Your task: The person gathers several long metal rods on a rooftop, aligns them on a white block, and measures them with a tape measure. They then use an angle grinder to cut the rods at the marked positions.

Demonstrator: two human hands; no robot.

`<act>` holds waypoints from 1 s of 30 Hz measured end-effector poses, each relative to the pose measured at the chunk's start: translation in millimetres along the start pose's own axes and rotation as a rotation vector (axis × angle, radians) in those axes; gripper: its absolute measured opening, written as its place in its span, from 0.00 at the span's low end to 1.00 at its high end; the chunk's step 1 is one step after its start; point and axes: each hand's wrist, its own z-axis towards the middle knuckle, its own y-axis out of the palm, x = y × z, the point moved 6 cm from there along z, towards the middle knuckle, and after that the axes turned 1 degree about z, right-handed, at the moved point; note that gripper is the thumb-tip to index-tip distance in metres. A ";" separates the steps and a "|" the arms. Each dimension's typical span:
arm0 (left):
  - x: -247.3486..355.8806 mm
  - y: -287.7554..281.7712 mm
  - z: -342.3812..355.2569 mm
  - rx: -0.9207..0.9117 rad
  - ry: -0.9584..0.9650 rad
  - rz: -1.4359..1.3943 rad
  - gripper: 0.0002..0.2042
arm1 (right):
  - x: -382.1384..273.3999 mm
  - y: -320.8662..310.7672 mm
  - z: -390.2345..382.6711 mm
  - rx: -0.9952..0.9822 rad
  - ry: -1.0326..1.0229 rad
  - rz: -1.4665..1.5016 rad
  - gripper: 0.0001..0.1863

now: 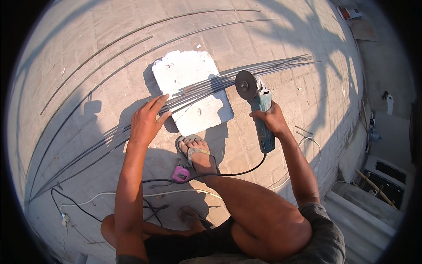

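Observation:
My right hand is wrapped round the blue-green body of an angle grinder. Its dark disc is raised, just off the right edge of a white block. A bundle of thin steel rods lies slantwise across the block. At the block's left side my left hand grips the bundle, the rods passing between thumb and index finger. The palm side of this hand is hidden. The grinder's black cord runs down and left past my sandalled foot.
A pink tape measure lies beside my foot. Several long rods are spread over the paved ground at far left. A white cable and a plug connection lie lower left. Ribbed steps or sheets are at lower right.

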 end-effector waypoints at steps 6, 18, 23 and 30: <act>-6.9 -14.5 -13.8 -0.013 0.062 0.209 0.42 | 0.5 2.2 3.4 -0.008 -0.013 -0.014 0.28; -23.0 -5.9 -14.9 -0.131 0.012 0.192 0.31 | 2.4 3.9 4.0 -0.011 -0.038 -0.019 0.29; -27.7 -3.2 -11.5 -0.159 0.025 0.158 0.29 | 7.0 2.7 6.0 0.003 -0.019 -0.040 0.29; -32.6 -15.9 -6.0 -0.135 -0.028 -0.162 0.27 | 2.4 5.2 6.2 -0.023 -0.009 -0.025 0.29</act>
